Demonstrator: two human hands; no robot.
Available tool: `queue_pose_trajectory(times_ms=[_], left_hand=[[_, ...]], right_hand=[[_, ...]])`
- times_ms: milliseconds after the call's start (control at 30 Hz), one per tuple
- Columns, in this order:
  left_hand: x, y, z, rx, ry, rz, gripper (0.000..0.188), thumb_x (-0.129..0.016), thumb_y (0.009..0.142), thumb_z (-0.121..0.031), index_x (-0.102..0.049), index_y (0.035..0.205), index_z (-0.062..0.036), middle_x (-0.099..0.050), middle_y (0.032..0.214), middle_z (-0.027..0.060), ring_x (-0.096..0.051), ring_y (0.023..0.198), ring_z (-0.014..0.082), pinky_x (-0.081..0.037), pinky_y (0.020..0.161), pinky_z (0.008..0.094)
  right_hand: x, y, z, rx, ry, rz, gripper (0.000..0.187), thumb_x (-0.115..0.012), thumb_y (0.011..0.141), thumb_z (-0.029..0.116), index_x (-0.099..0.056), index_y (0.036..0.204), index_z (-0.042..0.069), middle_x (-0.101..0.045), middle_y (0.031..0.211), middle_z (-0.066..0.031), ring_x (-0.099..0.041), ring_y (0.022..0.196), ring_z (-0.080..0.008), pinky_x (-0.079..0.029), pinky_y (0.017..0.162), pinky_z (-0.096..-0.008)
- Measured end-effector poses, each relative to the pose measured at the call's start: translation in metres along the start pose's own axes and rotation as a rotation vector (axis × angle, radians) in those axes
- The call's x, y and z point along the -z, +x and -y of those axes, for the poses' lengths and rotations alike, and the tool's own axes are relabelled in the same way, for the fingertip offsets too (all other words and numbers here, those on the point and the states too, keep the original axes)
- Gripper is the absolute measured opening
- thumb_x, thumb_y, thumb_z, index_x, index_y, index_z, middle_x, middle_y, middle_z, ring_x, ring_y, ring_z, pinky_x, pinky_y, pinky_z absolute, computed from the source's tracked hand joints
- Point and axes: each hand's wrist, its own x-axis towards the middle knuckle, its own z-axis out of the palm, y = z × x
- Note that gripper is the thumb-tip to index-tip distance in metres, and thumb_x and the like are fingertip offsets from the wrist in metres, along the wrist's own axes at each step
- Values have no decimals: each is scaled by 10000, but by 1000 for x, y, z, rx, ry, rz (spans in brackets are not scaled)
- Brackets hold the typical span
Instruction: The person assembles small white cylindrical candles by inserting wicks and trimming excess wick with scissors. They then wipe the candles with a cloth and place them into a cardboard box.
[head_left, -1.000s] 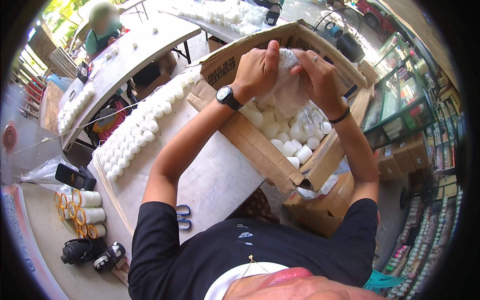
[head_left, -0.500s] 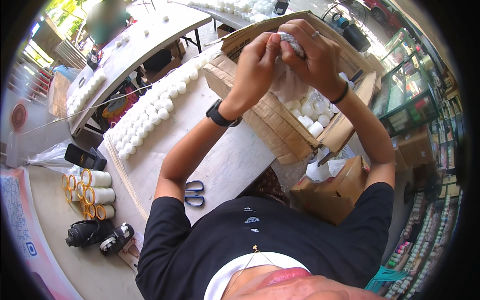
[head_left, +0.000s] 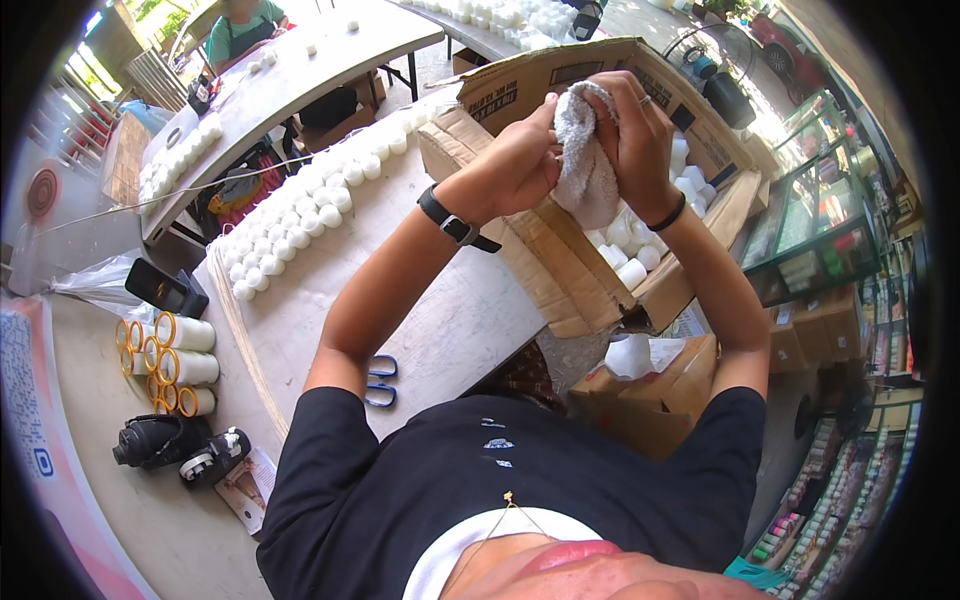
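A whitish terry cloth [head_left: 586, 165] hangs bunched between my hands, above an open cardboard box [head_left: 565, 262]. My right hand [head_left: 640, 135] is closed round the cloth's upper part from the right. On its other side, my left hand [head_left: 515, 170] presses curled fingers against the cloth, its thumb pointing up. Whether something is wrapped inside the cloth cannot be seen. Below it in the box lie several white cylindrical pieces [head_left: 632, 272], partly covered by cloth and right arm. Left of the box, rows of similar white pieces [head_left: 295, 237] stand on the table [head_left: 430, 290].
Blue-handled scissors [head_left: 381, 381] lie near my left elbow. White cylinders with orange rims [head_left: 187, 367] and a black bottle [head_left: 155, 440] stand at the left. A smaller carton [head_left: 680, 385] is below the box. A person [head_left: 245, 35] sits at the far table.
My hands have come slightly apart and lower. The cloth, mostly enclosed by them before, now hangs down between them in plain view. The person at the far table shows more fully.
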Motion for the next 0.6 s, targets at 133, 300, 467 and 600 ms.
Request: queue_pose_trajectory(times_ms=[133,300,467,600], left_hand=[[-21,0,-2,100,-17,161,404,-382,1085,-382,-509,1314,-74,-623,1217,44,-631,1126,152,-537,994,335],[-12,19,16,35,76,45,478,-444,1051,-460,-519,1316,-69,-621,1261,66,-640,1127,176,-534,1005,348],[-25,18,13,214,-155,113,519,-545,994,-502,-575,1234,-43,-662,1153,81,-666,1036,162,-560,929,313],[-28,19,16,210,-78,167,449,-580,981,-455,-583,1228,-80,-664,1123,74,-659,1028,168,-554,922,312]], right_hand=[[10,2,-11,62,-173,-24,234,-698,916,319,-625,844,109,-599,727,-52,-603,598,-274,-467,564,-386],[15,2,-20,-13,-232,-2,345,-685,915,399,-634,748,102,-581,615,-61,-569,508,-284,-433,516,-380],[26,-2,-24,-160,-78,-73,427,-607,996,346,-644,678,63,-553,531,-84,-568,479,-266,-393,469,-384],[33,-8,-43,-415,213,-62,485,-437,1073,396,-694,802,87,-578,585,-34,-568,522,-116,-406,482,-336]])
